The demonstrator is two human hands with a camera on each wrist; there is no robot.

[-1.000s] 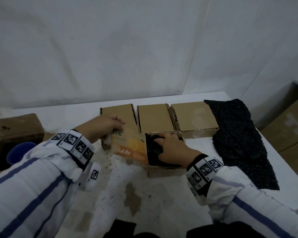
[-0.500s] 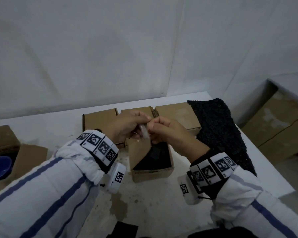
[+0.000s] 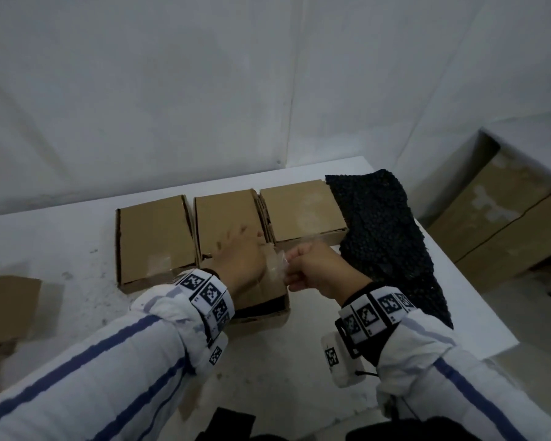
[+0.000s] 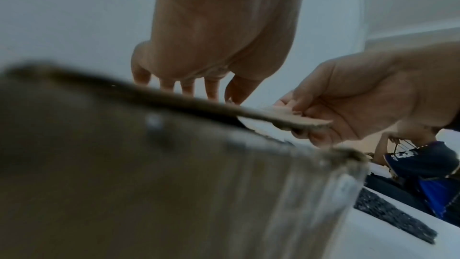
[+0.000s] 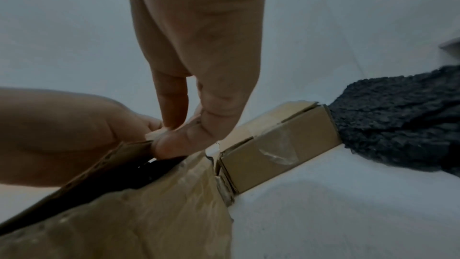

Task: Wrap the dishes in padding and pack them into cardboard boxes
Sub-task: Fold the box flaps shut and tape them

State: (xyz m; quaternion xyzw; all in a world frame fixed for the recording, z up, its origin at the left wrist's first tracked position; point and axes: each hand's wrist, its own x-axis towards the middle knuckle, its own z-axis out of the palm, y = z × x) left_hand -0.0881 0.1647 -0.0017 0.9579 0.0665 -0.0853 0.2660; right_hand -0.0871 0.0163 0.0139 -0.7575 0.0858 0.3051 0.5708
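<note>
Since half a second ago the lid flap has dropped from upright to almost shut. I view the white worktop (image 3: 77, 237) carrying three closed brown cardboard boxes (image 3: 155, 237) in a back row, stacked clear of the work, with the black knobbly padding sheet (image 3: 382, 237) beside them for later wraps. The small open brown box (image 5: 149, 214) lies nearest me, a dark padded bundle inside. My left hand (image 3: 240, 261) presses flat, fingers straight, steadying the flap; my right hand (image 3: 318, 270) pinches a clear tape strip (image 3: 275, 265) for sealing.
</note>
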